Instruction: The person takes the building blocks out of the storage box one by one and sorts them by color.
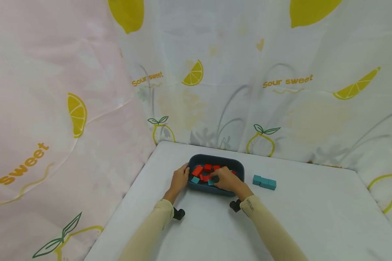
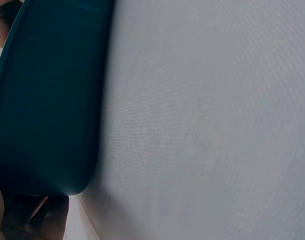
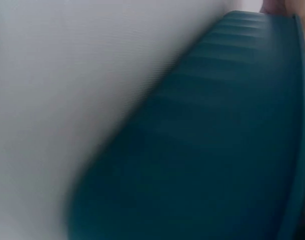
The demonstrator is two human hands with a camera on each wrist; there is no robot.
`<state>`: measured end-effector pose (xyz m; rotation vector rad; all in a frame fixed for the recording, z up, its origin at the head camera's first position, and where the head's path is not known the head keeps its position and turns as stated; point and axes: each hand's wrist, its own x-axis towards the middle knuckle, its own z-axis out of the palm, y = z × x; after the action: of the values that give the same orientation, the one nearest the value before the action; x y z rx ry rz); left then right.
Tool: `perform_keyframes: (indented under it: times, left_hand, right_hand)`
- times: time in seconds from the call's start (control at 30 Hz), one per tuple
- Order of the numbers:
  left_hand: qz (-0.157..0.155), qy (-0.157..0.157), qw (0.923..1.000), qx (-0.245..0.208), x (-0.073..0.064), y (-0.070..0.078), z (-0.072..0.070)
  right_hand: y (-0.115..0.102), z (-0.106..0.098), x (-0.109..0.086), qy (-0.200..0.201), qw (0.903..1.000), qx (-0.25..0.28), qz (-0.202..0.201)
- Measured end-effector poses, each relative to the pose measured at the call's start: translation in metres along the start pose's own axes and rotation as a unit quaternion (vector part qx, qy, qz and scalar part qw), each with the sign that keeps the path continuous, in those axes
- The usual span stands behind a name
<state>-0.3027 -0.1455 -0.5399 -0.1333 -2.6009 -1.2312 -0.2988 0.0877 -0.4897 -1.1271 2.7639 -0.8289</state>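
A dark blue, round-cornered bin (image 1: 228, 160) stands on the table with several red blocks (image 1: 197, 170) and a few teal ones inside. My left hand (image 1: 179, 178) grips the bin's left end, thumb over the rim; the left wrist view shows its fingers (image 2: 51, 217) against the outer wall. Reaching over the near rim, my right hand (image 1: 228, 179) pinches a teal block (image 1: 211, 182) low inside the bin. Another teal block (image 1: 195, 179) lies by the bin's near left corner. In the right wrist view the bin's outer wall (image 3: 192, 150) hides the right fingers.
To the right of the bin, several teal blocks (image 1: 264, 182) lie end to end in a row on the white table (image 1: 313, 210). Curtains (image 1: 215, 72) with a lemon print rise behind the table and along its left side.
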Motion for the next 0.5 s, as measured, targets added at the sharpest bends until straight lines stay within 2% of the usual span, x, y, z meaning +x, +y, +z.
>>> perform_keyframes:
  times: [0.33, 0.5]
  left_hand:
    - [-0.003, 0.003, 1.0, 0.006, -0.0009, 0.0035, 0.0]
    - [0.005, 0.009, 0.9999, 0.008, -0.0026, 0.0038, 0.0]
  right_hand:
    - [-0.0019, 0.0026, 0.0036, -0.007, 0.9994, -0.001, 0.033]
    - [0.0003, 0.0062, 0.005, -0.007, 0.9995, -0.003, 0.03]
